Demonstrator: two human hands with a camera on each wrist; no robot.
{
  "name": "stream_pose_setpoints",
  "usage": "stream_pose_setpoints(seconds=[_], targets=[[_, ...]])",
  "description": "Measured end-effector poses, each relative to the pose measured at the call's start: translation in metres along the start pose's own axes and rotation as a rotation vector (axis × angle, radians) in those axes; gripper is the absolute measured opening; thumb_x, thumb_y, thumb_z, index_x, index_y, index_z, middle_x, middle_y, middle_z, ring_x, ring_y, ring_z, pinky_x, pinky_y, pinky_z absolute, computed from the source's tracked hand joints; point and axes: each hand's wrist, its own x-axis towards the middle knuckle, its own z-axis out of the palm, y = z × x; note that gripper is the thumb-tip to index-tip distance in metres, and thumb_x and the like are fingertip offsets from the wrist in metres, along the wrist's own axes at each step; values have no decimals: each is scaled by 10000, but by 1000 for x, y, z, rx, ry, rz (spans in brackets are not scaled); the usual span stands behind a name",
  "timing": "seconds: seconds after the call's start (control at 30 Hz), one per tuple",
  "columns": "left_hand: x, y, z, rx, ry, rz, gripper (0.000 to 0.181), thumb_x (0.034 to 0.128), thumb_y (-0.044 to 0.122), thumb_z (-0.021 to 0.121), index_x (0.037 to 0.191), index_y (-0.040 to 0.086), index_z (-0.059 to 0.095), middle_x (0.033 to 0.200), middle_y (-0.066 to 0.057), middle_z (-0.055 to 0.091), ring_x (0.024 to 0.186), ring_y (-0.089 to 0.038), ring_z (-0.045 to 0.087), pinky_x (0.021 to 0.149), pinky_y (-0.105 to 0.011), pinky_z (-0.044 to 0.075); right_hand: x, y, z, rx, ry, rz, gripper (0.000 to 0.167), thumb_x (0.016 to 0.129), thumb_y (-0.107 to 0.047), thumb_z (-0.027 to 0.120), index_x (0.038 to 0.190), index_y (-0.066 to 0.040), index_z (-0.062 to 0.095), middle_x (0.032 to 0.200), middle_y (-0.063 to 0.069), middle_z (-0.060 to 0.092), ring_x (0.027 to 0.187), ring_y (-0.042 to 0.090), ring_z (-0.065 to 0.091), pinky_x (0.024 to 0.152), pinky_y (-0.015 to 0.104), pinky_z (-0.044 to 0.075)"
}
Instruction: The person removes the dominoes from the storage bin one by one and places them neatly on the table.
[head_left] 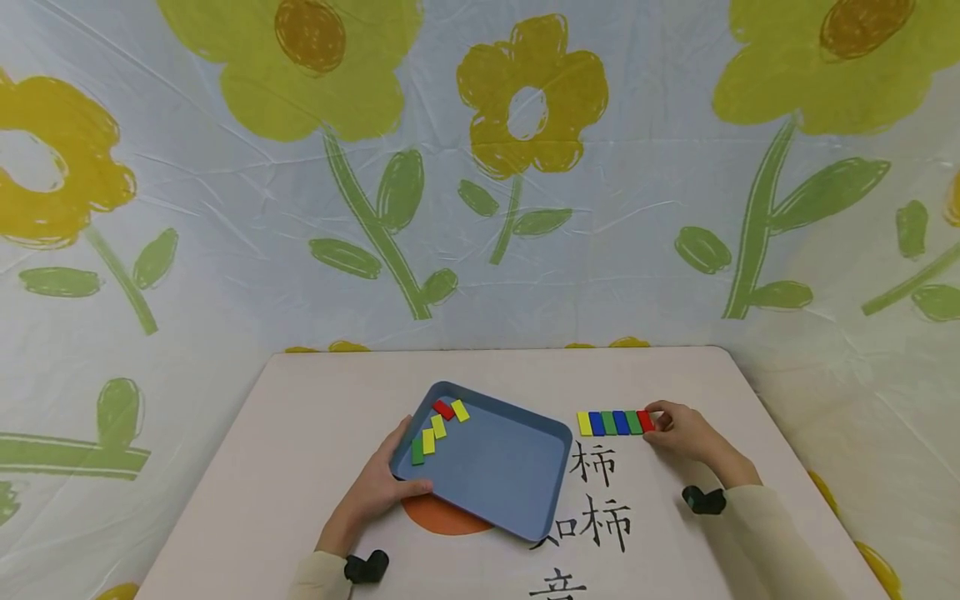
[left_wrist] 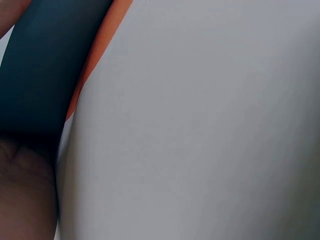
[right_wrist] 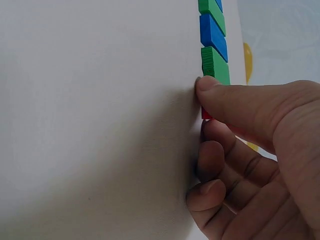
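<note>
Reaching inward, both forearms slant across the table, fingers toward its far edge. The left hand (head_left: 378, 483) grips the blue tray (head_left: 495, 467) at its near left corner, thumb laid along the near edge, the other fingers along the left edge; their tips are hidden. The tray sits skewed over an orange patch (head_left: 450, 517), with five loose blocks (head_left: 438, 426) along its left edge and far left corner: three yellow, one red, one green.

The right hand (head_left: 681, 432), palm turned inward, pinches the red end block (head_left: 646, 422) narrowly between thumb and index finger; its other fingers curl. That block ends a row (head_left: 609, 423) running yellow, blue, green, blue, green, beyond the tray's right corner, toward the table's (head_left: 300, 467) far right corner.
</note>
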Motion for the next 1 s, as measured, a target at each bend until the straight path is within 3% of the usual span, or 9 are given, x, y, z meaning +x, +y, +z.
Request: stream_pose_setpoints(seconds=[1.0], targets=[[-2, 1, 0, 8, -11, -32, 1172, 745, 401, 914, 1660, 281, 192, 1719, -83, 214, 1559, -377, 242, 1220, -686, 221, 3, 0, 1, 13, -17, 57, 490, 886, -114, 782, 1290, 72, 576, 874, 83, 575, 799, 221, 527, 670, 323, 456]])
